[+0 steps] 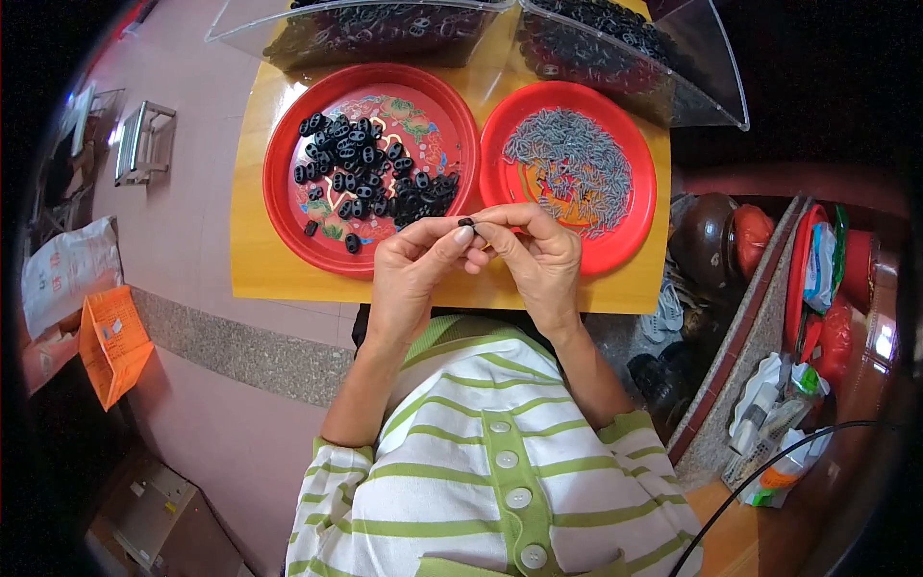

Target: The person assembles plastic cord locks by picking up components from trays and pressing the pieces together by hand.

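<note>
Both my hands meet over the near edge of the table, where the two red trays come together. My left hand (413, 264) pinches a small black plastic piece (466, 222) between thumb and forefinger. Against that piece, the thumb and forefinger of my right hand (536, 260) are pressed together; whatever they hold is too small to make out. Left of centre lies a red patterned tray (279, 207) with many black two-holed plastic pieces (351, 154). To its right, a smaller red plate (642, 207) carries a heap of small grey metal screws or pins (567, 159).
Two clear plastic bins, a left one (385, 34) and a right one (615, 48), stand at the table's far side with black parts inside. The yellow table (255, 274) ends just before my body. A metal stool (144, 144) stands left, and a black cable (760, 471) runs at lower right.
</note>
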Motion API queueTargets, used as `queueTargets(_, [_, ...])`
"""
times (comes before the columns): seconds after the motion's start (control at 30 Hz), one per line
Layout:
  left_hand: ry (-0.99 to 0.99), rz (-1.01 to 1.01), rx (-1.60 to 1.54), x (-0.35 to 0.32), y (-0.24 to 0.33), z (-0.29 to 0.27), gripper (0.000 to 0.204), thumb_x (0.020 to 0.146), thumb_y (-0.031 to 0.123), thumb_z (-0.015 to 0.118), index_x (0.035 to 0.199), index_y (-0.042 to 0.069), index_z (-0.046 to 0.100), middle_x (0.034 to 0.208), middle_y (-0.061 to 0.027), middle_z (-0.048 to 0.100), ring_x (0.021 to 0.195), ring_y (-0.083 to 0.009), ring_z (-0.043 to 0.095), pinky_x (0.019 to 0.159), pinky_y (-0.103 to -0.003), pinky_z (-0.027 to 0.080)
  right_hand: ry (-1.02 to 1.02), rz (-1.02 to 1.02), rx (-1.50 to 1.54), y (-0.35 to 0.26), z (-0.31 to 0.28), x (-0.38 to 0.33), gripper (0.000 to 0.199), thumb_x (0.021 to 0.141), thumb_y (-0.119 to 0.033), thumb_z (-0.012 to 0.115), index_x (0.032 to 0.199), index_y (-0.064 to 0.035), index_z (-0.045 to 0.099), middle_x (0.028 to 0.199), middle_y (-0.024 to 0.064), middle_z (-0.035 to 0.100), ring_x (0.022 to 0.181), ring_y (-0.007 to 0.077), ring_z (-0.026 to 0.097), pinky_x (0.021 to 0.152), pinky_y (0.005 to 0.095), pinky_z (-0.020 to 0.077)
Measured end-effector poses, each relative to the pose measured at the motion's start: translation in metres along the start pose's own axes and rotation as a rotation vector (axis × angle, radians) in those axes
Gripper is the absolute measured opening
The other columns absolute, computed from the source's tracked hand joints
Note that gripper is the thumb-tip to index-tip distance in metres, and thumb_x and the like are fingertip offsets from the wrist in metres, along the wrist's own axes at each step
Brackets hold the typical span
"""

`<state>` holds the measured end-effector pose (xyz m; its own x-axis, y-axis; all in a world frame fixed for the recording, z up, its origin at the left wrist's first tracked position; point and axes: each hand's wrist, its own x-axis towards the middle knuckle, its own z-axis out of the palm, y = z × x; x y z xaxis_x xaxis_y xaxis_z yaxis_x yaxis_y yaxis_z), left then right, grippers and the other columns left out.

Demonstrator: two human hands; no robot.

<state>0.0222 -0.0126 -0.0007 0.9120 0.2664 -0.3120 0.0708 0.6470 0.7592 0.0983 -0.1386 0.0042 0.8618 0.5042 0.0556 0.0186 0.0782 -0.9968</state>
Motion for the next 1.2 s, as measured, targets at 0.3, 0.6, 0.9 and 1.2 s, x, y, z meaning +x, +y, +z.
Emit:
queueTargets(0.3, [0.082,0.005,-0.062,-0.002,0.004,-0.015,0.013,0.088,0.007,0.057,0.095,-0.004,0.06,0.085,-0.0103,0.065,0.072,-0.0122,0.061,0.066,-0.023,0.049,-0.203,0.188,0.072,-0.011,0.002,0.024,0.007,0.084,-0.005,0.062,0.09,-0.0016,0.064,0.076,0.0036,0.064,0.072,0.0075,0.059,0.064,0.0222,0.0474])
queueTargets(0.6, [0.142,0.075,-0.026,-0.003,0.01,-0.026,0.013,0.088,0.007,0.056,0.097,-0.002,0.059,0.084,-0.008,0.064,0.073,-0.0116,0.061,0.067,-0.022,0.047,-0.319,-0.498,-0.904,0.007,0.023,0.076,0.015,0.073,-0.013,0.068,0.084,-0.0042,0.065,0.081,0.0079,0.06,0.084,0.0264,0.053,0.075,0.0363,0.0439])
queueTargets(0.9, [0.133,0.063,-0.042,-0.003,0.01,-0.03,0.013,0.088,0.007,0.057,0.097,-0.002,0.059,0.085,-0.0082,0.064,0.073,-0.0111,0.06,0.067,-0.022,0.048,-0.414,-0.418,-1.141,0.006,0.034,0.08,0.018,0.071,-0.012,0.067,0.087,-0.0035,0.062,0.084,0.0092,0.058,0.085,0.0273,0.053,0.075,0.0379,0.0458])
queueTargets(1.2, [0.122,0.064,-0.034,-0.003,0.011,-0.026,0.014,0.089,0.008,0.057,0.098,-0.002,0.06,0.085,-0.0078,0.064,0.073,-0.011,0.06,0.067,-0.022,0.048,-0.402,-0.442,-1.143,0.015,0.041,0.084,0.013,0.071,-0.004,0.059,0.081,0.0018,0.054,0.084,0.0154,0.055,0.083,0.0329,0.054,0.071,0.0412,0.0463])
